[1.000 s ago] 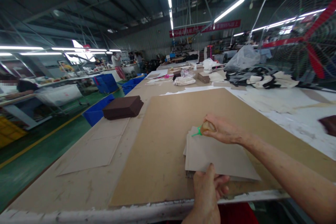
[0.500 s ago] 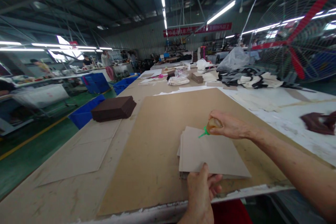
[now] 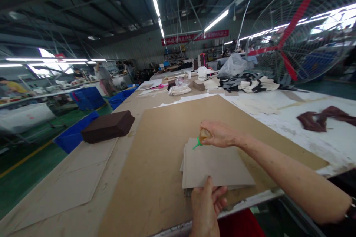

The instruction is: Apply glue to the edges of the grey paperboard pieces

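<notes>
over table [image 3: 83, 177], right hand [image 3: 219, 134] clasps bottle [image 3: 204, 135]

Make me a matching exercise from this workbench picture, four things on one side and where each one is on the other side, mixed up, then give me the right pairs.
Things:
1. amber squeeze bottle with green nozzle
2. stack of grey cardboard sheets
3. dark brown block of stacked sheets
4. large fan with red blades

Places:
A. at the table's left edge
B. in the right hand
C. behind the table, far right
D. under the left hand thumb, at the near edge

Pairs: 1-B, 2-D, 3-A, 4-C
</notes>
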{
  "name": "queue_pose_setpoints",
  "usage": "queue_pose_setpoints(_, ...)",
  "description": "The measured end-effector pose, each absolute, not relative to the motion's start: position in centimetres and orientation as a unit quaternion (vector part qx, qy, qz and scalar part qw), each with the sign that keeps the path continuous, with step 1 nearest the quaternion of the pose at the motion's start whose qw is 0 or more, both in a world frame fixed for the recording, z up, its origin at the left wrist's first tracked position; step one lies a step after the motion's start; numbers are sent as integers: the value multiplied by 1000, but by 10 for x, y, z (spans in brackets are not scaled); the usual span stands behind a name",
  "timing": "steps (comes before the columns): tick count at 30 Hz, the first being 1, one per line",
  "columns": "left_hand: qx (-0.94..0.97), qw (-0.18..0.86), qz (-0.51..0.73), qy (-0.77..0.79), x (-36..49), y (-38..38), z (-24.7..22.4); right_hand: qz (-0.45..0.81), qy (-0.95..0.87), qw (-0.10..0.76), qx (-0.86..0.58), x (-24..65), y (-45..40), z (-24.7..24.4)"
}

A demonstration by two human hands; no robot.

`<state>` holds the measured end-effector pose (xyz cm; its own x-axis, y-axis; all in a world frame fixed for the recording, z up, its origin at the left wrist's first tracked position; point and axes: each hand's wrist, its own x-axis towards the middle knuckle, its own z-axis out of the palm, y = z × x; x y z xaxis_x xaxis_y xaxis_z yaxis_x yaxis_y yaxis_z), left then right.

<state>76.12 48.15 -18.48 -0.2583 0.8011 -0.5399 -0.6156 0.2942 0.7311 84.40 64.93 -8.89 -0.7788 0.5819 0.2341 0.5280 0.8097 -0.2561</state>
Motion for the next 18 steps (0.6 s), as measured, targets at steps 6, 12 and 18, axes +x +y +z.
queue_pose_setpoints(6,78,601,587,536,761,484,-188,93,-924,138,-345,894,654,-90)
queue_pose_setpoints(12,73,607,583,536,759,485,-193,114,-898,117,-408,931,653,-88)
queue_pose_setpoints(18,76,605,582,538,760,485,-189,117,-890,120,-424,943,653,-88)
